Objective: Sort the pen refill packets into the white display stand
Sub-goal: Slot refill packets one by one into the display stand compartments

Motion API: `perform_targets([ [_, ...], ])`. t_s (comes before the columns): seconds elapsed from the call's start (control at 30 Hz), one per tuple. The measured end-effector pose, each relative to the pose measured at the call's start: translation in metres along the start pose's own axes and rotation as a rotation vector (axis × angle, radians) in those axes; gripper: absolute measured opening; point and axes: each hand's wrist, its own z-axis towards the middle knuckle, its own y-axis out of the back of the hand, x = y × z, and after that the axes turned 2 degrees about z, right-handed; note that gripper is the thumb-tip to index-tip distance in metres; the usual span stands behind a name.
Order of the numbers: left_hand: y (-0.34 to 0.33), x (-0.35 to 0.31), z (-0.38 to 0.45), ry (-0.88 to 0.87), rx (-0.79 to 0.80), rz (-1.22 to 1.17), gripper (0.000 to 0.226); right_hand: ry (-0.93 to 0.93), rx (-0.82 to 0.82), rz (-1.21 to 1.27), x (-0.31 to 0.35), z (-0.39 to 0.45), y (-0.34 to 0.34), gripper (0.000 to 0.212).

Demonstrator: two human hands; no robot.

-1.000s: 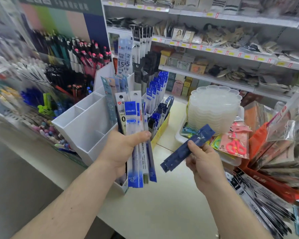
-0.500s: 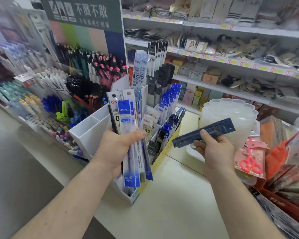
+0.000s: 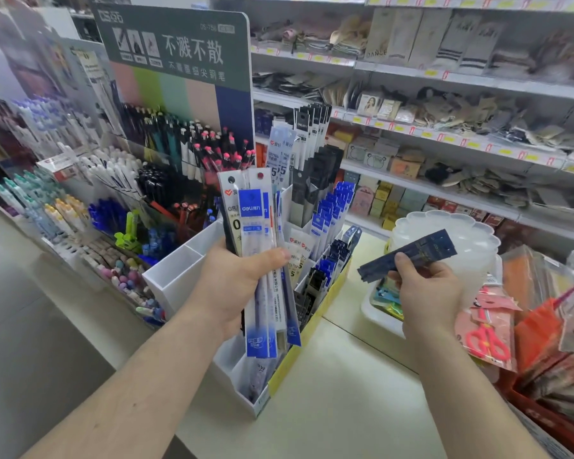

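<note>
My left hand [image 3: 232, 286] grips an upright bundle of pen refill packets [image 3: 257, 226], white and blue, in front of the white display stand [image 3: 176, 276]. The stand has stepped compartments; the left ones look empty, the right ones hold blue and black refill packets [image 3: 328, 210]. My right hand [image 3: 424, 293] holds a dark blue refill packet [image 3: 411, 253] nearly level, to the right of the stand and apart from it.
The stand rests on a pale counter [image 3: 345, 392]. A stack of clear scalloped trays [image 3: 471, 240] stands behind my right hand. Packets with pink scissors [image 3: 487, 339] and a red bin [image 3: 544, 412] lie at the right. Pen displays [image 3: 166, 154] fill the left; shelves run behind.
The view has tilted up and moved closer. My right hand has raised the dark blue packet from slanted to nearly level, nearer the stand. My left hand keeps its bundle.
</note>
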Motion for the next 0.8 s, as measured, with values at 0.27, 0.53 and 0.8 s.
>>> perform_targets([
  [0.27,-0.011,-0.003,0.013,0.018,0.044,0.032,0.053,-0.067,0.015,-0.095,-0.017,0.071,-0.042,0.012],
  [0.53,-0.008,0.000,0.016,0.020,0.065,0.106,0.057,-0.118,0.206,-0.415,-0.058,0.101,-0.079,0.016],
  [0.8,-0.003,0.005,0.009,-0.013,0.129,0.121,0.052,-0.120,0.429,-0.993,-0.076,0.116,-0.089,0.015],
])
